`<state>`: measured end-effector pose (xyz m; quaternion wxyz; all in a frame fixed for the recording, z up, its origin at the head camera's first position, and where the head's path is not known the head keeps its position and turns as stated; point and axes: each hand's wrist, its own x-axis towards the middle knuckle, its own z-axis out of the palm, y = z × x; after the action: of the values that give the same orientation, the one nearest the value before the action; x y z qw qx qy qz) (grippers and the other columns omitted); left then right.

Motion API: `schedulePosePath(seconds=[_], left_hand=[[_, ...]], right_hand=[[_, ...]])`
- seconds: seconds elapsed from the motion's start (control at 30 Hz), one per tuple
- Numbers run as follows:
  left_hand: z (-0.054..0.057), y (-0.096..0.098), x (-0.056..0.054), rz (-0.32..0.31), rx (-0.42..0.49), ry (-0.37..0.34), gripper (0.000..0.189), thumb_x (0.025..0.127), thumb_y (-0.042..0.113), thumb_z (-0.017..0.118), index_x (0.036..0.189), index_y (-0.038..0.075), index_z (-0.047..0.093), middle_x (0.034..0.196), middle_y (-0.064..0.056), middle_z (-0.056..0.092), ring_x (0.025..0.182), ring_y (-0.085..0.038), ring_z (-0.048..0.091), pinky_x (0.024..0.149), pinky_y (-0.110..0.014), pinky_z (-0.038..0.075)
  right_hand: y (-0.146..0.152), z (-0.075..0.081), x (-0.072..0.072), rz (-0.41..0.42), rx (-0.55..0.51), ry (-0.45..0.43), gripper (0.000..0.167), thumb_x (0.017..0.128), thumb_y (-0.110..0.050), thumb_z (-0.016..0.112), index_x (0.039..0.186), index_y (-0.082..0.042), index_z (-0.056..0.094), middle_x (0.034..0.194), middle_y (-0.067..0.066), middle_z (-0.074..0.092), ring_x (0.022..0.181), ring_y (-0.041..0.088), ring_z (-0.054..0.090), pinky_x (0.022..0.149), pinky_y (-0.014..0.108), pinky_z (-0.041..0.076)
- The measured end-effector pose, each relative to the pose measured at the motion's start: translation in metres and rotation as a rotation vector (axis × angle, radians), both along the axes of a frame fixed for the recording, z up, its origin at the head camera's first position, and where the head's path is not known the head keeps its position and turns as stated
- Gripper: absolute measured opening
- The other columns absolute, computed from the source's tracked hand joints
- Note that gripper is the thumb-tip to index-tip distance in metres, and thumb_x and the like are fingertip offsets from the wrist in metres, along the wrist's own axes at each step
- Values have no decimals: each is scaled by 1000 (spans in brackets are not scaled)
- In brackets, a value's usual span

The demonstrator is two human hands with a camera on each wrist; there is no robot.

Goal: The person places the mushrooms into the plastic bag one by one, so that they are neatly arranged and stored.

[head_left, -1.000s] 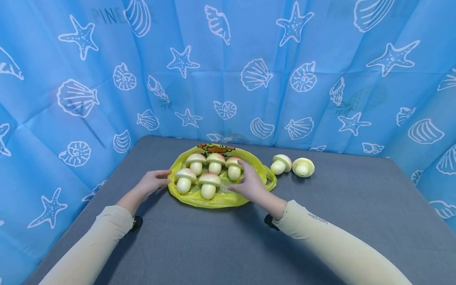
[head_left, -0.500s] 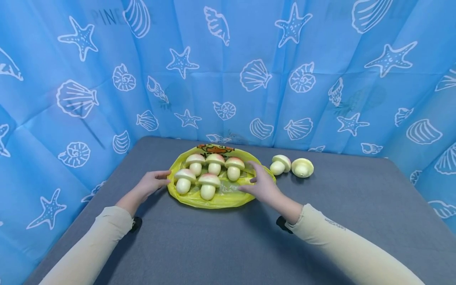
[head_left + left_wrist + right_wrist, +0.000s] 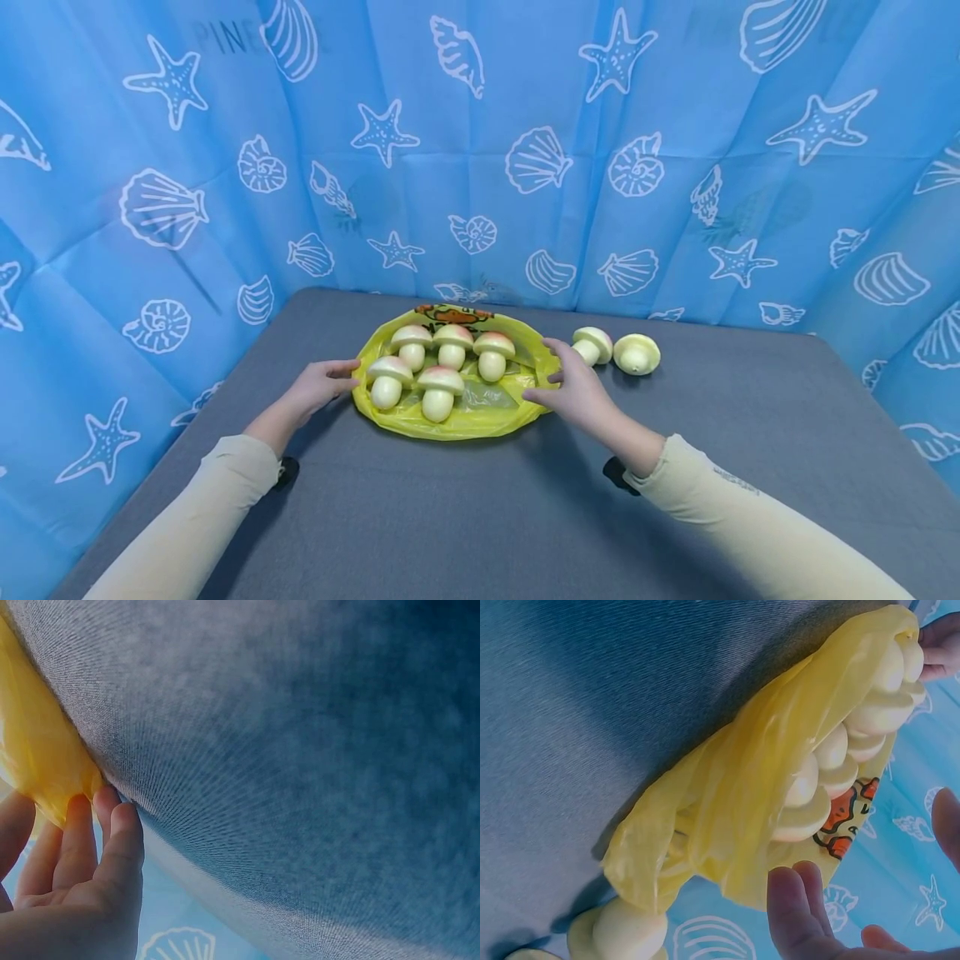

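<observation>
A yellow plastic bag (image 3: 446,429) lies spread on the table, its orange and black print at the back. Several toy mushrooms (image 3: 492,354) with pale stems and pinkish caps rest on it in two rows. My left hand (image 3: 313,392) is at the bag's left edge; in the left wrist view its fingertips touch the plastic, thumb and fingers apart. Over the bag's right edge is my right hand (image 3: 581,393), fingers parted and holding nothing. Two more mushrooms sit beyond it: one on its side (image 3: 594,342), partly behind the hand, and one cap-down (image 3: 637,354).
The grey cloth-covered table (image 3: 420,517) extends to the front and right. A blue curtain (image 3: 480,117) printed with shells and starfish hangs behind the table and at both sides.
My right hand has moved right, from the back-row mushroom on the right to the bag's right edge, leaving that mushroom standing on the bag. My left hand has stayed in place.
</observation>
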<state>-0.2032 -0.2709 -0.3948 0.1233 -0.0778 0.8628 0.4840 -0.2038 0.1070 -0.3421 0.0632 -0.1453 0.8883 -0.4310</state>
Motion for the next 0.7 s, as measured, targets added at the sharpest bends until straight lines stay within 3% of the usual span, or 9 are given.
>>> schedulePosePath(seconds=[0.7], left_hand=[[-1, -1, -2, -3, 15, -3, 52, 101, 14, 52, 147, -4, 35, 149, -27, 35, 136, -41, 33, 108, -52, 34]], right_hand=[[30, 4, -1, -48, 60, 70, 73, 87, -9, 73, 146, 4, 33, 146, 27, 36, 116, 46, 49, 84, 49, 51]])
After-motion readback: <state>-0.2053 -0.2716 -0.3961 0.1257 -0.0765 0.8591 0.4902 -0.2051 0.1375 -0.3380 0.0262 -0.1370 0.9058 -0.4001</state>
